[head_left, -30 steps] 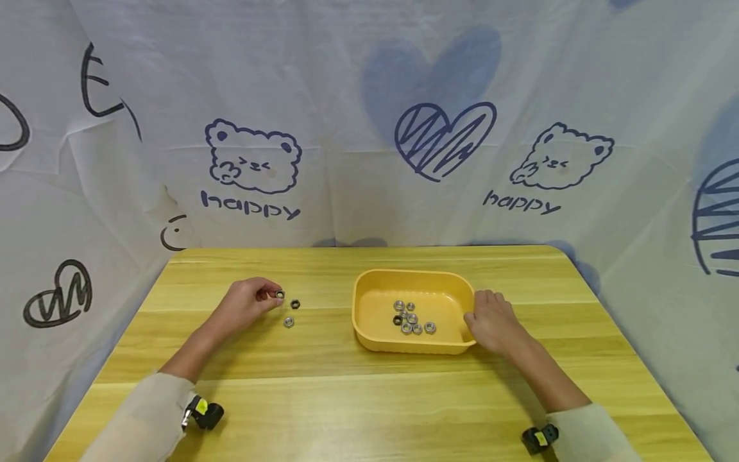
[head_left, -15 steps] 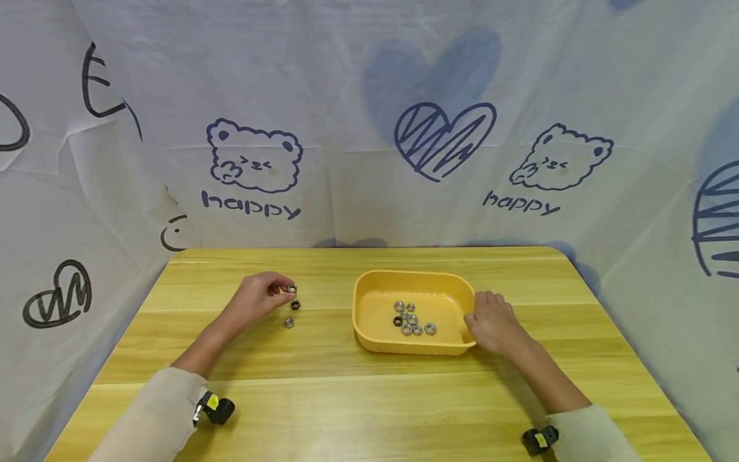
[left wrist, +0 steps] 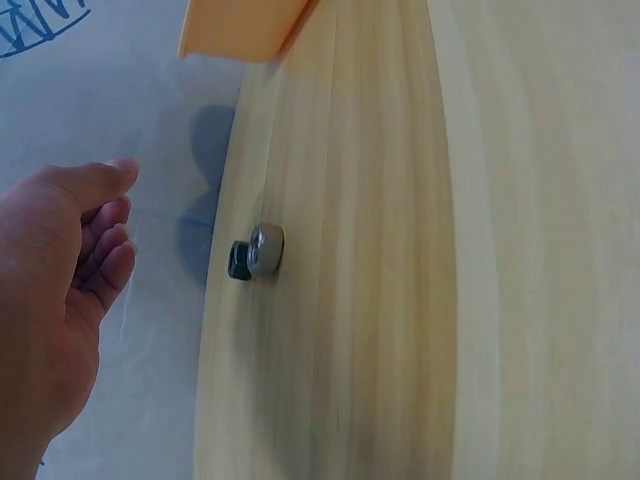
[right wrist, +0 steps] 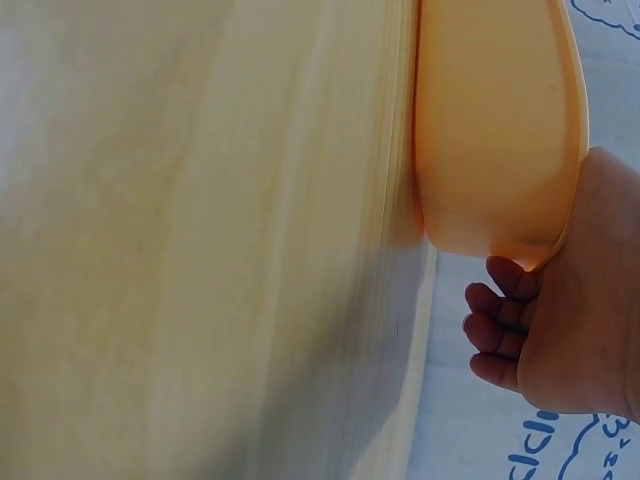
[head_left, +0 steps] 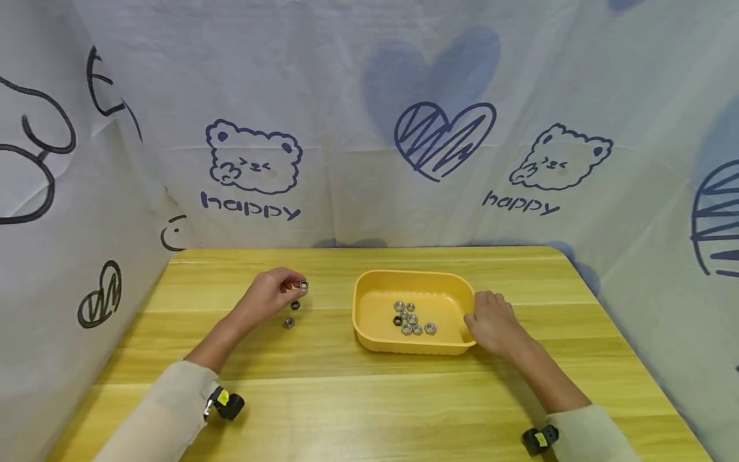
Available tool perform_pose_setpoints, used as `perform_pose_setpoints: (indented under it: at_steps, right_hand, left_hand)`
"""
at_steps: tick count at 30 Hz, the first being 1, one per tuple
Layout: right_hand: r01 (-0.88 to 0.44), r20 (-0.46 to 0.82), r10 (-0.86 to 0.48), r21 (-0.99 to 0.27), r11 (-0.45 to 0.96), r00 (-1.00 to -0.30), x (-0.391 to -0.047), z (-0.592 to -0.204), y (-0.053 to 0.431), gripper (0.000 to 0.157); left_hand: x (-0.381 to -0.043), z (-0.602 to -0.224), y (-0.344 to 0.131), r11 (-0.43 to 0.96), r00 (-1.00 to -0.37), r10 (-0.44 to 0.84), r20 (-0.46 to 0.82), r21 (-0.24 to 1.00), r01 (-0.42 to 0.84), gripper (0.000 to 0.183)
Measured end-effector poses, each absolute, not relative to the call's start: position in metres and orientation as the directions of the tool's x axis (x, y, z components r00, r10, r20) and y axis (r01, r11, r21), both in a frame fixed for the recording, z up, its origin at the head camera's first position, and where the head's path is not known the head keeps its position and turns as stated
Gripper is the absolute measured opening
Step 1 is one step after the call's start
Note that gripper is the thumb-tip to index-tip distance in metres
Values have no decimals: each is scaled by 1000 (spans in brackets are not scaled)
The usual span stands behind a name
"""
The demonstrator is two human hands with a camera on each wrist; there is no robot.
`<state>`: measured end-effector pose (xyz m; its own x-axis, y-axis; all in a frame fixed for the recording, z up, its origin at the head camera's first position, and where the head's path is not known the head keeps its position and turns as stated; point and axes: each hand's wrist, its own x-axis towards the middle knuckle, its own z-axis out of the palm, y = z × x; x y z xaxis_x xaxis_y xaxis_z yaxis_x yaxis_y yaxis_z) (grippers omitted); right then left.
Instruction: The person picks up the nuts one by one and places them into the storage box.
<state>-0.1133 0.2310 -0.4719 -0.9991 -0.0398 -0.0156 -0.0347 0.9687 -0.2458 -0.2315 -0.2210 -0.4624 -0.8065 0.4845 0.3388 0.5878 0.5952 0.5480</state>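
Note:
My left hand pinches a metal hex nut between thumb and fingertips, above the table left of the yellow tray. Below that hand a dark nut and a silver nut lie on the wood; the left wrist view shows the dark nut beside the silver nut. In that view the left hand hides the nut it holds. At the tray's right end, my right hand grips the rim, fingers curled at the outer wall in the right wrist view.
Inside the tray sits a loose group of several nuts, mostly silver ones with a dark one. The wooden table extends in front of the tray. A printed cloth hangs behind the table's far edge.
The left hand has moved right and slightly away, carrying its nut past the two on the table toward the tray. The right hand and tray stay where they were.

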Motion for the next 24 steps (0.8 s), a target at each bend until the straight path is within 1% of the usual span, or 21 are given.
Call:
perform_pose_setpoints:
  at_steps: [3,9,24]
  right_hand:
    - [-37,-21,-44,-247,968,-999,-115,-469,233,34]
    - [-48,-24,-55,-247,968,-998,-119,-464,235,33]
    - [-66,-18,-72,-230,971,-997,-124,-468,239,33]
  left_hand:
    - [-232,-458,-216,582,-796,499,342,549,600,23]
    - [-233,-451,-205,586,-798,509,322,550,595,24]
    - [-236,-445,-172,551,-781,531,329,566,613,23]
